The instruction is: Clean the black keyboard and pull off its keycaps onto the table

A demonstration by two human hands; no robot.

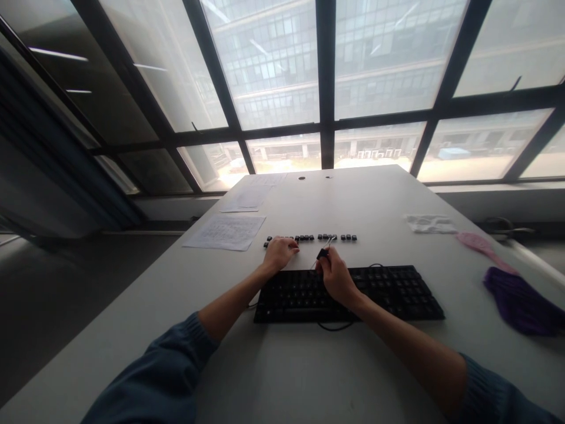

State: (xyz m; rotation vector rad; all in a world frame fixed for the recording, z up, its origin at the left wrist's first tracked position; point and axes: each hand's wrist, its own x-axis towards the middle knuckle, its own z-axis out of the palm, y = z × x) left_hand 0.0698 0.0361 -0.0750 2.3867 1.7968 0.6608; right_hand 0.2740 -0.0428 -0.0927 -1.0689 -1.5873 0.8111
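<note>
Pinching small black tool (323, 254) with thin metal prongs in right hand (338, 275), thumb and fingertips drawn together, over rear edge of black keyboard (300, 294). Curling left hand (279, 255) at left part of row of black keycaps (311, 238); cannot tell whether gripping one. Just behind keyboard, on white tabletop (353, 371), spaced in short groups. Farther left, lying flat: papers (225, 231). Near right edge: white cloth (430, 224), pink item (481, 242), purple cloth (521, 303). Beyond far edge: dark-framed windows (282, 65).
</note>
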